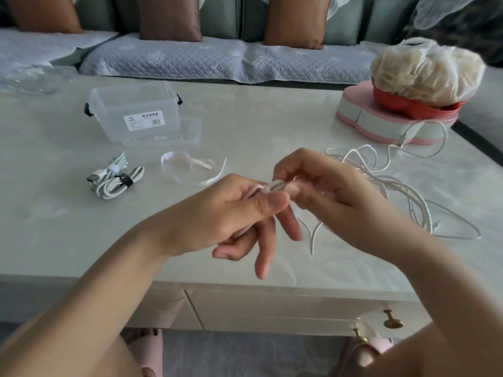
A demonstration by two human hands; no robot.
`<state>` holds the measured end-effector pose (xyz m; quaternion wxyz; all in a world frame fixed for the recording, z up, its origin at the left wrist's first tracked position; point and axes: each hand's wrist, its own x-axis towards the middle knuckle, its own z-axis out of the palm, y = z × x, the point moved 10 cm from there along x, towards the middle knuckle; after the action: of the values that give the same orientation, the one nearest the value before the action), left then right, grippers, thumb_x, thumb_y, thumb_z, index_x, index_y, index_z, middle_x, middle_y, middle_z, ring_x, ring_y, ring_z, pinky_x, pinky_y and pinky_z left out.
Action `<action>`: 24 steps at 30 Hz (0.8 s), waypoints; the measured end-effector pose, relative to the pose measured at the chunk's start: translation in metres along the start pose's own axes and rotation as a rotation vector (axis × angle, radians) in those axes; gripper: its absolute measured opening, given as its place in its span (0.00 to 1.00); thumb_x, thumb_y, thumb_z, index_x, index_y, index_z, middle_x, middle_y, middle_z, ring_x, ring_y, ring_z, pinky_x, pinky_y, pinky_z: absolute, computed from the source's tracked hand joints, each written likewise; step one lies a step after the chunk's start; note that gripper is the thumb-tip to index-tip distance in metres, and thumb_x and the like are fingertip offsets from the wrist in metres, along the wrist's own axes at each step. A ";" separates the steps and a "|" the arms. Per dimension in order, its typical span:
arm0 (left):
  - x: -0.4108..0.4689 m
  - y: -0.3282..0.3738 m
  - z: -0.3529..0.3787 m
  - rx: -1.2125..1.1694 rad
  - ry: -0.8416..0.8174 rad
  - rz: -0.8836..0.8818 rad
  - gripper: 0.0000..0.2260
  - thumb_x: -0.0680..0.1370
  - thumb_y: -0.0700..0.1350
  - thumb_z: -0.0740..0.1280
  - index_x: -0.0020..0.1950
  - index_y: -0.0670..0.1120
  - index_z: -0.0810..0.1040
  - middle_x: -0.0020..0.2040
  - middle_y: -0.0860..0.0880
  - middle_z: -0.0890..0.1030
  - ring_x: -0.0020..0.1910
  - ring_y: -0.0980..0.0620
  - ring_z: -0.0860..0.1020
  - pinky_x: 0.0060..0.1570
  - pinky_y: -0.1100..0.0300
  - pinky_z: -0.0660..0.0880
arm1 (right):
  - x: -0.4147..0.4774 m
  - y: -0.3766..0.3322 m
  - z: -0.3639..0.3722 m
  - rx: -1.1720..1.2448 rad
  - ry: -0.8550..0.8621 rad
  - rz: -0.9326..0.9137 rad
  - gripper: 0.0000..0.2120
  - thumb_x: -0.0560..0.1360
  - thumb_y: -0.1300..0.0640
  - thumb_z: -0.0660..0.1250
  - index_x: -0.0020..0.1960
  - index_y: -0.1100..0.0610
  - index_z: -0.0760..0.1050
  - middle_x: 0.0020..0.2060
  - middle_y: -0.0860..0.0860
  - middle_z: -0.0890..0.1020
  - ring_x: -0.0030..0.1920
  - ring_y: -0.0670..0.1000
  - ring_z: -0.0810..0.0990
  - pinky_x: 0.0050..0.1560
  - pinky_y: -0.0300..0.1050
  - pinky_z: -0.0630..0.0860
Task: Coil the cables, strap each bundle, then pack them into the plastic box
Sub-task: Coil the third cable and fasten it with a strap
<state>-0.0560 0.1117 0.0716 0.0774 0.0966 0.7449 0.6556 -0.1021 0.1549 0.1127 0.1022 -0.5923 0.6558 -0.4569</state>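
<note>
My left hand (pixel 239 213) and my right hand (pixel 321 186) meet above the table's middle, both pinching a folded white cable (pixel 276 185) between thumb and fingers. A loop of it (pixel 313 235) hangs below my hands. Loose white cable (pixel 413 197) lies tangled on the table to the right. Two strapped cable bundles (pixel 115 178) lie at the left. White and pink straps (pixel 190 164) lie in front of the clear plastic box (pixel 133 112), which stands open at the back left.
The box's clear lid (pixel 163 131) leans against its front. A pink heart-shaped box (pixel 386 121) with a red bowl and a filled plastic bag (pixel 424 72) stands at the back right. A sofa with cushions runs behind the table (pixel 245 118).
</note>
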 end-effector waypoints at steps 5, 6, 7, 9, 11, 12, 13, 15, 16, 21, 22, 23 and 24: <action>0.002 0.011 -0.014 -0.129 0.210 0.111 0.21 0.71 0.60 0.58 0.33 0.45 0.78 0.22 0.47 0.76 0.13 0.58 0.60 0.20 0.71 0.56 | 0.004 -0.003 -0.003 0.115 0.088 -0.032 0.05 0.79 0.53 0.59 0.49 0.53 0.71 0.36 0.48 0.78 0.39 0.51 0.78 0.42 0.43 0.73; 0.002 0.010 -0.017 -0.187 0.247 0.120 0.22 0.72 0.62 0.57 0.32 0.46 0.78 0.20 0.48 0.75 0.12 0.59 0.59 0.19 0.70 0.54 | 0.005 -0.003 -0.006 0.113 0.126 -0.040 0.03 0.79 0.54 0.59 0.49 0.51 0.71 0.36 0.49 0.78 0.38 0.49 0.77 0.41 0.42 0.72; 0.003 0.007 -0.019 -0.275 0.263 0.123 0.23 0.75 0.62 0.57 0.32 0.47 0.78 0.19 0.49 0.73 0.12 0.60 0.59 0.18 0.70 0.53 | 0.006 -0.004 -0.009 0.101 0.169 -0.049 0.02 0.78 0.55 0.60 0.49 0.49 0.72 0.36 0.50 0.78 0.38 0.49 0.77 0.41 0.40 0.72; 0.008 0.004 -0.015 -0.510 0.203 0.131 0.20 0.76 0.57 0.56 0.34 0.47 0.79 0.19 0.51 0.72 0.14 0.61 0.59 0.16 0.70 0.55 | 0.008 -0.006 -0.017 0.046 0.260 -0.068 0.05 0.78 0.57 0.62 0.49 0.47 0.73 0.38 0.53 0.79 0.38 0.51 0.77 0.40 0.44 0.74; 0.012 0.006 -0.009 -0.676 0.096 0.159 0.18 0.77 0.52 0.55 0.40 0.45 0.80 0.23 0.52 0.73 0.17 0.60 0.57 0.19 0.69 0.56 | 0.008 -0.007 -0.023 -0.053 0.340 -0.076 0.07 0.78 0.60 0.62 0.48 0.48 0.74 0.37 0.53 0.80 0.37 0.50 0.78 0.40 0.45 0.74; 0.013 0.008 -0.007 -0.726 0.047 0.179 0.17 0.78 0.50 0.54 0.43 0.44 0.80 0.26 0.53 0.74 0.19 0.59 0.56 0.21 0.68 0.58 | 0.008 -0.007 -0.026 -0.094 0.371 -0.073 0.08 0.77 0.61 0.62 0.48 0.49 0.75 0.36 0.53 0.81 0.35 0.50 0.78 0.39 0.45 0.74; 0.014 0.010 -0.006 -0.769 0.009 0.196 0.17 0.79 0.48 0.54 0.47 0.42 0.80 0.28 0.52 0.75 0.20 0.59 0.58 0.22 0.69 0.60 | 0.008 -0.006 -0.028 -0.113 0.396 -0.066 0.08 0.77 0.61 0.62 0.48 0.49 0.76 0.35 0.53 0.81 0.35 0.50 0.77 0.38 0.44 0.74; 0.016 0.012 -0.005 -0.813 -0.015 0.210 0.16 0.80 0.46 0.55 0.52 0.40 0.78 0.34 0.51 0.77 0.23 0.61 0.67 0.25 0.71 0.66 | 0.010 -0.004 -0.031 -0.089 0.431 -0.048 0.09 0.77 0.63 0.63 0.47 0.52 0.78 0.35 0.56 0.82 0.35 0.51 0.78 0.38 0.42 0.74; 0.017 0.014 -0.004 -0.838 -0.027 0.217 0.15 0.80 0.45 0.55 0.55 0.38 0.77 0.36 0.50 0.77 0.26 0.61 0.71 0.27 0.70 0.69 | 0.011 -0.003 -0.032 -0.057 0.442 -0.042 0.09 0.77 0.65 0.63 0.47 0.54 0.79 0.36 0.57 0.83 0.36 0.51 0.78 0.38 0.42 0.74; 0.020 0.016 -0.002 -0.980 -0.106 0.214 0.17 0.81 0.46 0.56 0.58 0.36 0.75 0.36 0.48 0.77 0.29 0.57 0.76 0.29 0.67 0.72 | 0.015 0.003 -0.031 0.093 0.455 -0.032 0.08 0.77 0.66 0.63 0.48 0.58 0.81 0.33 0.60 0.80 0.31 0.41 0.74 0.34 0.31 0.68; 0.021 0.013 -0.002 -0.928 -0.079 0.195 0.18 0.79 0.49 0.56 0.55 0.39 0.78 0.33 0.51 0.76 0.25 0.61 0.74 0.26 0.69 0.68 | 0.015 0.003 -0.030 0.112 0.453 -0.030 0.08 0.78 0.65 0.63 0.48 0.58 0.81 0.31 0.58 0.79 0.31 0.39 0.73 0.34 0.30 0.67; 0.021 0.010 -0.004 -0.854 -0.031 0.183 0.19 0.78 0.52 0.55 0.51 0.42 0.80 0.29 0.54 0.76 0.22 0.63 0.71 0.23 0.70 0.64 | 0.014 0.004 -0.029 0.120 0.450 -0.030 0.08 0.78 0.64 0.63 0.48 0.57 0.81 0.30 0.56 0.78 0.31 0.39 0.73 0.34 0.30 0.68; 0.021 0.008 -0.008 -0.785 0.031 0.176 0.19 0.77 0.53 0.54 0.47 0.45 0.82 0.26 0.56 0.75 0.18 0.64 0.68 0.20 0.71 0.59 | 0.014 0.004 -0.027 0.121 0.447 -0.031 0.08 0.78 0.63 0.63 0.48 0.57 0.81 0.30 0.54 0.79 0.31 0.39 0.73 0.34 0.31 0.68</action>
<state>-0.0776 0.1102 0.0813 0.0405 0.1131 0.4278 0.8958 -0.1266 0.1557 0.1310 -0.0177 -0.4792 0.6243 -0.6167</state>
